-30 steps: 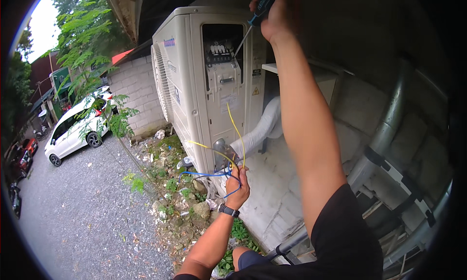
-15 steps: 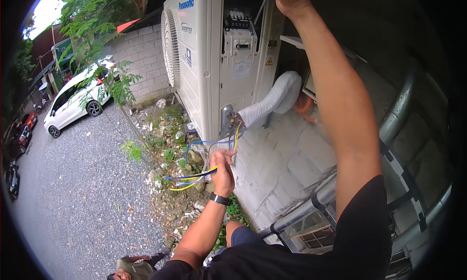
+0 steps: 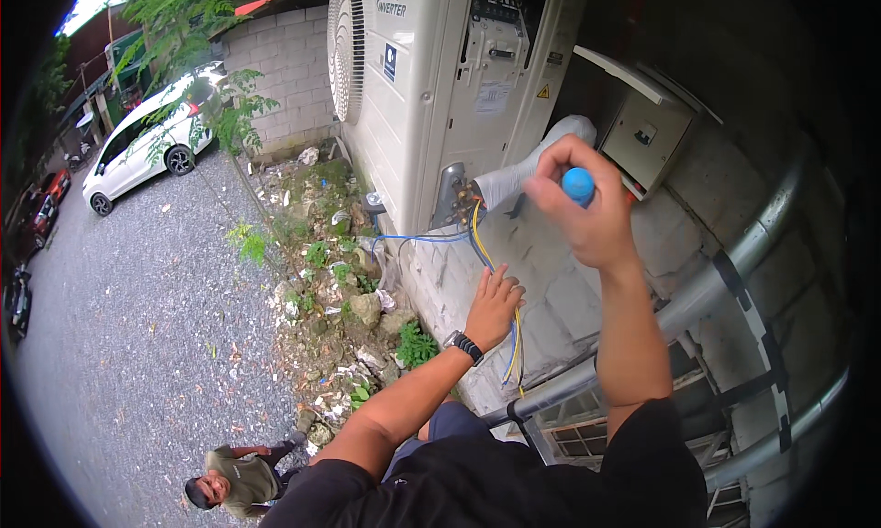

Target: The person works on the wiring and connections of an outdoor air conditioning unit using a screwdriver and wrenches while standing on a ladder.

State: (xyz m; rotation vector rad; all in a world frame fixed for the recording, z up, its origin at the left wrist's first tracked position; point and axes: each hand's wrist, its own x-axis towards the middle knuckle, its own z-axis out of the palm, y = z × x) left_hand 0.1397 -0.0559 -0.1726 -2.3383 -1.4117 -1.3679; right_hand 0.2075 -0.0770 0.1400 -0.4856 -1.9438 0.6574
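My left hand [image 3: 496,303] is open, fingers stretched out, over the yellow, blue and dark wires [image 3: 477,230]. They run down from the valves [image 3: 466,200] of a white air-conditioner outdoor unit [image 3: 431,97], pass behind the hand and come out below it. Whether the palm presses on them I cannot tell. Closed round the blue handle of a screwdriver [image 3: 578,187], my right hand [image 3: 595,207] is raised in front of the white-wrapped pipe [image 3: 509,181]; the shaft is hidden. Above, the unit's side opening bares a terminal block [image 3: 496,3].
An open breaker box [image 3: 642,133] is on the right, above a metal pipe railing [image 3: 679,317]. Below on the left are gravel [image 3: 211,280], rubble with plants [image 3: 340,280], a white car [image 3: 151,143] and another person [image 3: 239,482].
My right hand has come down from beside the terminal block with the screwdriver. My left hand has moved right and its fingers have opened; the wire ends now hang below it. The view has shifted.
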